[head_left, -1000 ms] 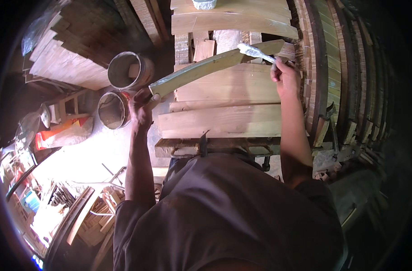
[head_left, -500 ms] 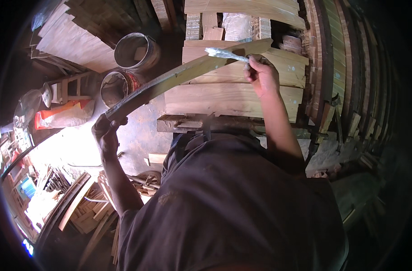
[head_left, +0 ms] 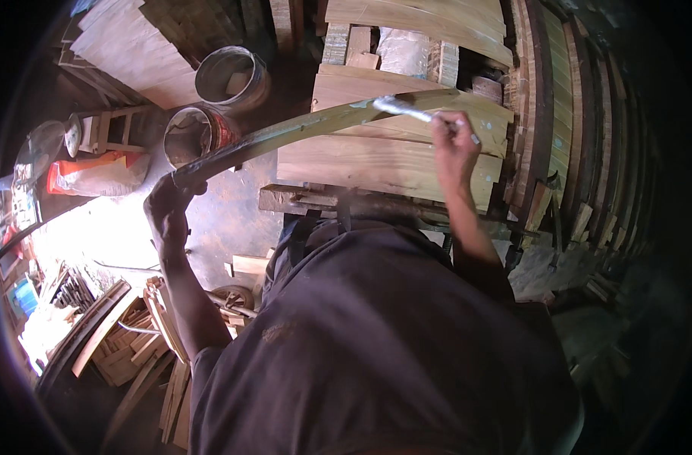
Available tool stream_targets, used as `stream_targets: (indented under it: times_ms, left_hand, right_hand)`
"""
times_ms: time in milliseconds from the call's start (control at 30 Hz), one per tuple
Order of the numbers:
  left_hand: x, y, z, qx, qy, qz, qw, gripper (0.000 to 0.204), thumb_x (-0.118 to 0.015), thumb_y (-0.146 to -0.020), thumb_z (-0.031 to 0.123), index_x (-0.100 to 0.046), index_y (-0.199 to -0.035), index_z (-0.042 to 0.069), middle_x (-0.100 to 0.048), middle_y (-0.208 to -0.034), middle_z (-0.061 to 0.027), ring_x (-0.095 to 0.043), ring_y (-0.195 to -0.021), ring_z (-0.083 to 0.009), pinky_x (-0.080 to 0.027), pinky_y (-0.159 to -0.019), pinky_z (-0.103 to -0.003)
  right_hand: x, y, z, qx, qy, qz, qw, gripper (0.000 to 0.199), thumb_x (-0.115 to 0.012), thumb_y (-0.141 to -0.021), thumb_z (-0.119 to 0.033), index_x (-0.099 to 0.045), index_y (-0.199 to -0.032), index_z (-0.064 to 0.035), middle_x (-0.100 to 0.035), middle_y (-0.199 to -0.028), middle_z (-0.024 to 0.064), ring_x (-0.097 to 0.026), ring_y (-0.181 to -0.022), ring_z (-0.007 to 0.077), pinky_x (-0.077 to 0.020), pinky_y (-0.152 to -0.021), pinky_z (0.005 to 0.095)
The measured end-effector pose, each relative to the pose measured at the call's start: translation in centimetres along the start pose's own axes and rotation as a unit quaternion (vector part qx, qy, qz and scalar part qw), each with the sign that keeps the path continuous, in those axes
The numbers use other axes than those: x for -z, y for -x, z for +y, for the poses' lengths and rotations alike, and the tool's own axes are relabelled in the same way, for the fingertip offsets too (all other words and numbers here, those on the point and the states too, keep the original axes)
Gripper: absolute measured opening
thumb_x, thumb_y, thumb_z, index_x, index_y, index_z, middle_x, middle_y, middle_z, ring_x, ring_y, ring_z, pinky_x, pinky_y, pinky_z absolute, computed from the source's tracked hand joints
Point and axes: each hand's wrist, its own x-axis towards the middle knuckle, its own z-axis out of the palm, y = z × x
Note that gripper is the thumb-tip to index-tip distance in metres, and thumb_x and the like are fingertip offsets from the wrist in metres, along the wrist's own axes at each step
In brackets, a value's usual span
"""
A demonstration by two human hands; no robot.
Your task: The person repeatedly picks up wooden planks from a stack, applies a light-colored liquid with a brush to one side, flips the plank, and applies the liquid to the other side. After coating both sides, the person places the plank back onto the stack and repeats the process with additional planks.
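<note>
My left hand is closed around the near-left end of a long wooden strip, which slants up to the right, its far end over pale boards. Patches of wet, pale bluish coating show along the strip's upper edge. In my right hand is a brush with a white-smeared head, its handle pinched between the fingers. The brush head points left and lies at the strip's edge, near the strip's right part. Below them a stack of flat wooden boards rests on a bench.
Two round buckets stand on the floor at the upper left, beside a red and white sack. Clamped wooden strips stand in rows at the right. A metal bar clamp crosses just before my body. Scrap wood piles up at the lower left.
The brush has moved down and slightly right, its head now against the strip. The strip's angle has flattened, its right end lower. My left hand has shifted slightly left.
</note>
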Motion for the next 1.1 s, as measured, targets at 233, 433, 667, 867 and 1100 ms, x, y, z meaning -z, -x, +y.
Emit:
stream_targets:
  times_ms: [233, 433, 667, 867, 1100]
  left_hand:
    - [0.0, 0.2, 2.7, -0.018, -0.037, -0.011, 0.999, 0.023, -0.067, -0.085, 0.014, -0.070, -0.099, -0.004, -0.072, -0.088, -0.0114, -0.069, -0.082, -0.0156, -0.054, -0.075, -0.030]
    - [-0.3, 0.6, 4.8, -0.023, 0.114, -0.042, 0.992, 0.027, -0.064, -0.092, 0.010, -0.064, -0.111, -0.008, -0.072, -0.093, -0.0115, -0.068, -0.087, -0.0180, -0.054, -0.080, -0.030]
    - [-0.4, 0.4, 4.9, -0.060, -0.016, -0.002, 0.998, 0.028, -0.066, -0.089, 0.013, -0.067, -0.113, -0.001, -0.072, -0.089, -0.0071, -0.065, -0.078, -0.0111, -0.052, -0.072, -0.028]
    - [-0.9, 0.5, 2.4, -0.020, 0.121, -0.010, 0.992, 0.022, -0.065, -0.087, 0.006, -0.066, -0.108, -0.002, -0.072, -0.086, -0.0075, -0.067, -0.080, -0.0135, -0.053, -0.074, -0.028]
    - [-0.6, 0.6, 1.5, -0.051, 0.027, -0.001, 0.998, 0.026, -0.064, -0.089, 0.017, -0.068, -0.105, -0.003, -0.072, -0.088, -0.0105, -0.069, -0.082, -0.0157, -0.053, -0.078, -0.028]
  right_hand:
    - [-5.4, 3.5, -10.7, 0.228, -0.089, -0.122, 0.962, 0.011, -0.069, -0.088, -0.009, -0.062, -0.094, -0.0039, -0.063, -0.079, 0.0100, -0.059, -0.065, 0.0228, -0.0468, -0.058, 0.0317]
    - [-8.9, 4.3, -18.2, 0.317, -0.159, -0.203, 0.913, 0.011, -0.069, -0.084, -0.006, -0.059, -0.089, -0.0037, -0.060, -0.075, 0.0117, -0.059, -0.066, 0.0292, -0.0468, -0.057, 0.0365]
    - [-11.5, 5.1, -20.6, 0.208, -0.270, -0.253, 0.905, 0.008, -0.066, -0.092, -0.009, -0.062, -0.093, -0.0026, -0.062, -0.079, 0.0073, -0.058, -0.066, 0.0119, -0.0454, -0.057, 0.0278]
    - [-6.3, 3.4, -9.7, 0.016, -0.178, -0.172, 0.969, 0.011, -0.066, -0.093, -0.013, -0.064, -0.092, -0.0025, -0.056, -0.072, -0.0028, -0.044, -0.066, 0.0048, -0.0368, -0.058, 0.0222]
    - [0.8, -2.3, 3.9, -0.040, 0.015, -0.004, 0.999, 0.012, -0.068, -0.089, -0.015, -0.064, -0.094, -0.0047, -0.062, -0.073, 0.0014, -0.054, -0.065, 0.0110, -0.0443, -0.061, 0.0290]
